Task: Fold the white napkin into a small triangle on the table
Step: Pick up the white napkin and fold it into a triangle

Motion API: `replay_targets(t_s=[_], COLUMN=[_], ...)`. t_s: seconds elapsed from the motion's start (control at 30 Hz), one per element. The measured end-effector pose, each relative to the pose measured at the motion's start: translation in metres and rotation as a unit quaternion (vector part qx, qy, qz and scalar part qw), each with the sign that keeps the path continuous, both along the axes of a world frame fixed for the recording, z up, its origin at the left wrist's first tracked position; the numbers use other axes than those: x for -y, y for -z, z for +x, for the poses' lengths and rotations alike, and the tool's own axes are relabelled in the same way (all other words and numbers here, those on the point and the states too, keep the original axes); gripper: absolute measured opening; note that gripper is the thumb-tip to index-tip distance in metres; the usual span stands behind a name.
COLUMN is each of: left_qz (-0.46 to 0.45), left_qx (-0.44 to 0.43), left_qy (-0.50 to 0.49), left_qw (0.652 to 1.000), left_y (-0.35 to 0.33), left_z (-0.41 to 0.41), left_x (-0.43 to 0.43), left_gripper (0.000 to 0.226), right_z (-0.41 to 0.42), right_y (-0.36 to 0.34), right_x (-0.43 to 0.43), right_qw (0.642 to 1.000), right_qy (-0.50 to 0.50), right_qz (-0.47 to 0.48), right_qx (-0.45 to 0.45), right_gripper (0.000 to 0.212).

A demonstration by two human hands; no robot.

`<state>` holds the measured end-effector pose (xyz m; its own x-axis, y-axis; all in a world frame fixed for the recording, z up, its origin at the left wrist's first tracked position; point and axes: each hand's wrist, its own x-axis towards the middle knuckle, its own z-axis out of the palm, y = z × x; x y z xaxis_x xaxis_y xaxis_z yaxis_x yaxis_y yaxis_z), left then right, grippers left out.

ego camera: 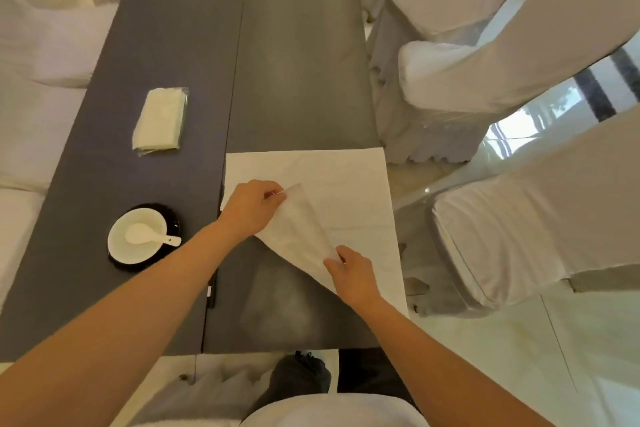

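Observation:
The white napkin (349, 184) lies spread on the grey table (298, 80) near its right edge. Its near-left corner is lifted and folded over toward the middle, forming a raised flap (301, 232). My left hand (251, 210) pinches the tip of that flap between thumb and fingers. My right hand (351, 276) grips the flap's lower edge along the diagonal fold line. The near-left part of the table under the lifted corner shows bare.
A white bowl with a white spoon (138, 236) sits on a dark saucer at the left. A wrapped white towel packet (161, 120) lies further back. White-covered chairs (485, 80) stand close along the table's right side, and others on the left.

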<state>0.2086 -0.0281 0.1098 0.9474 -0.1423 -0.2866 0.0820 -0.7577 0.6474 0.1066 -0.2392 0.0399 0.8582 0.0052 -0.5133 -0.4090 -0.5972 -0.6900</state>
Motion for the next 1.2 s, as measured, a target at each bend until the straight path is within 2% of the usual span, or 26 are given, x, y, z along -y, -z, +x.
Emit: replay_targets(t_s=[0.07, 0.17, 0.33, 0.63, 1.2], left_qz=[0.011, 0.024, 0.040, 0.083, 0.131], left_qx=[0.000, 0.004, 0.005, -0.023, -0.078], left_qy=[0.017, 0.035, 0.036, 0.066, 0.110], left_qw=[1.000, 0.999, 0.999, 0.994, 0.982], left_y=[0.002, 0.007, 0.017, 0.051, 0.116], left_z=[0.015, 0.041, 0.085, 0.154, 0.208], left_x=[0.011, 0.031, 0.066, 0.124, 0.196], left_gripper=[0.026, 0.026, 0.023, 0.020, 0.020], right_z=[0.003, 0.013, 0.023, 0.046, 0.063], right_y=[0.001, 0.003, 0.012, 0.036, 0.067], right_x=[0.020, 0.044, 0.071, 0.115, 0.143], right_qw=[0.999, 0.997, 0.997, 0.997, 0.991], right_qy=[0.022, 0.047, 0.036, 0.053, 0.076], right_qz=[-0.027, -0.049, -0.058, -0.042, -0.030], right_qx=[0.014, 0.022, -0.023, -0.043, -0.104], right_gripper=[0.022, 0.014, 0.012, 0.020, 0.019])
